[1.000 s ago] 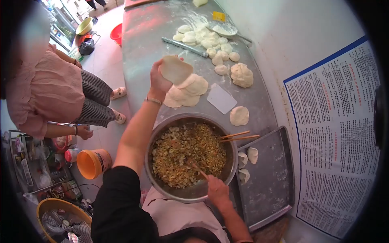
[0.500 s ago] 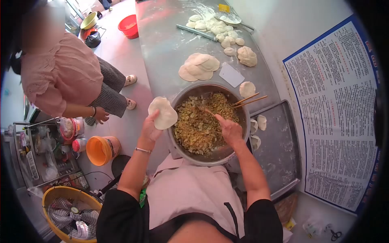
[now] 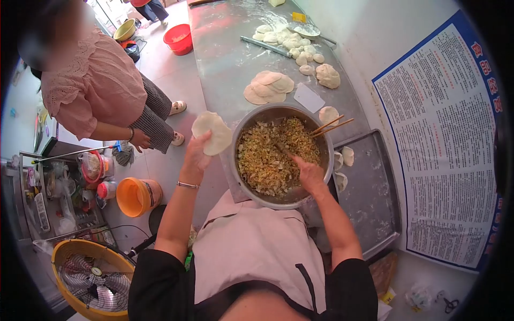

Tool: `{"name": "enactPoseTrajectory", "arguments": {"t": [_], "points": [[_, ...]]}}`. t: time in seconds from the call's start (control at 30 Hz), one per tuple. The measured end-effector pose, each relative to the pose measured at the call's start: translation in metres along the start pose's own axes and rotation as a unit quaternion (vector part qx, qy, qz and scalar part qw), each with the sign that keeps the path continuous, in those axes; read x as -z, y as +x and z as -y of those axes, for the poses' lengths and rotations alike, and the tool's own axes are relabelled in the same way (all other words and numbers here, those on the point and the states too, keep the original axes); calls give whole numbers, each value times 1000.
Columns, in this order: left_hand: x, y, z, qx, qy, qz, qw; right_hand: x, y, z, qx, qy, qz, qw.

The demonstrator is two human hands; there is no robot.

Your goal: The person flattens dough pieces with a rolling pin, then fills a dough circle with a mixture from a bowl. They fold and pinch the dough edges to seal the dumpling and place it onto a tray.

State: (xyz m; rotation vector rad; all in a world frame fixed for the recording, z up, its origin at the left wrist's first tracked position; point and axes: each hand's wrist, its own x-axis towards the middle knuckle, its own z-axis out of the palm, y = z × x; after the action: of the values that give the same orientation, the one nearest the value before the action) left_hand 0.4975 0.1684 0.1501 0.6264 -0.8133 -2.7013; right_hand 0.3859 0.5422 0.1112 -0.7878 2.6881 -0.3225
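- The worktop (image 3: 225,59) is the biggest thing, and it goes from the bowl up to 12 o'clock. All clock hours here are counted from this bowl.
- A person in a pink top (image 3: 110,75) stands at 10 o'clock, beside the worktop.
- The dark metal tray (image 3: 369,198) lies at 4 o'clock, with three white dumplings (image 3: 341,182) near its bowl-side edge.
- The metal bowl (image 3: 241,179) contains chopped filling (image 3: 262,171).
- The orange bucket (image 3: 138,197) is between 8 and 9 o'clock, on the floor.
- The stack of flat dough rounds (image 3: 269,87) lies at 12 o'clock; the white card (image 3: 309,98) is at 1 o'clock.
- The dough round (image 3: 217,131) is between 9 and 10 o'clock, raised on the left hand (image 3: 197,155).
- The right hand (image 3: 311,175) grips a thin utensil (image 3: 284,150), whose lower end is in the filling. The two hands are apart.
- Two chopsticks (image 3: 334,124) lean over the rim at 2 o'clock.
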Motion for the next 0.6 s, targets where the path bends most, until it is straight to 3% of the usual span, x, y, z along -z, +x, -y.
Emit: {"name": "enactPoseTrajectory", "arguments": {"t": [0.07, 0.1, 0.2, 0.33, 0.47, 0.57, 0.6], "points": [[-5, 3, -3, -16, -2, 8, 1000, -20, -16, 0, 2, 61, 32, 998], [-3, 4, 1, 0, -24, 14, 1000, -33, -20, -4, 28, 177, -8, 984], [17, 5, 25, 40, -54, 14, 998, -54, -27, 7, -62, 339, 64, 937], [30, 2, 62, 19, -12, -17, 1000, -41, -36, 24, -181, 566, 124, 795], [13, -3, 87, 5, 77, -119, 990, -36, -44, 22, -183, 662, 154, 710], [1, 1, 119, 16, 105, -131, 986, -20, -53, 31, -172, 689, 128, 692], [-7, 3, 127, 37, 76, -115, 990, -15, -53, 35, -150, 666, 100, 724]]}}
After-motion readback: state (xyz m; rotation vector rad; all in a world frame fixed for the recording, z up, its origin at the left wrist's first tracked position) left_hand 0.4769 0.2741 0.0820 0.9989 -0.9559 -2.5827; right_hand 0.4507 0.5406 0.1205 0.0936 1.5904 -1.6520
